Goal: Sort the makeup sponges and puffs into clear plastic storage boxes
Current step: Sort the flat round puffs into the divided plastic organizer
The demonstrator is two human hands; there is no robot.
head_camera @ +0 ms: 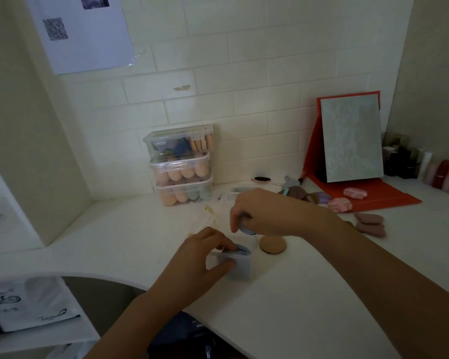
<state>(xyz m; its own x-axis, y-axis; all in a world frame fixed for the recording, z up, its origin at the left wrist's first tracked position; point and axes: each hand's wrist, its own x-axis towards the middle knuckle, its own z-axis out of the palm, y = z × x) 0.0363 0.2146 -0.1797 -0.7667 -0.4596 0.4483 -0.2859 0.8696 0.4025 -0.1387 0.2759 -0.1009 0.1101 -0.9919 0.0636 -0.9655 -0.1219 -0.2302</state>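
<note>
A small clear plastic box (240, 272) stands on the white counter (296, 294) with a grey-blue puff (241, 250) tucked upright inside. My left hand (205, 257) grips the box, thumb on its front wall and fingers over the rim on the puff. Just above the box, my right hand (259, 213) pinches another grey-blue puff (245, 229). A round tan puff (272, 245) lies flat to the right of the box. Brown puffs (371, 224), pink puffs (340, 204) and a pile of mixed puffs (303, 194) lie further right.
Three closed clear boxes (180, 164) full of sponges are stacked against the tiled back wall. A mirror in a red stand (353, 141) rises at the back right, with lipsticks and small bottles (425, 164) beside it. A brush (262, 179) lies by the wall.
</note>
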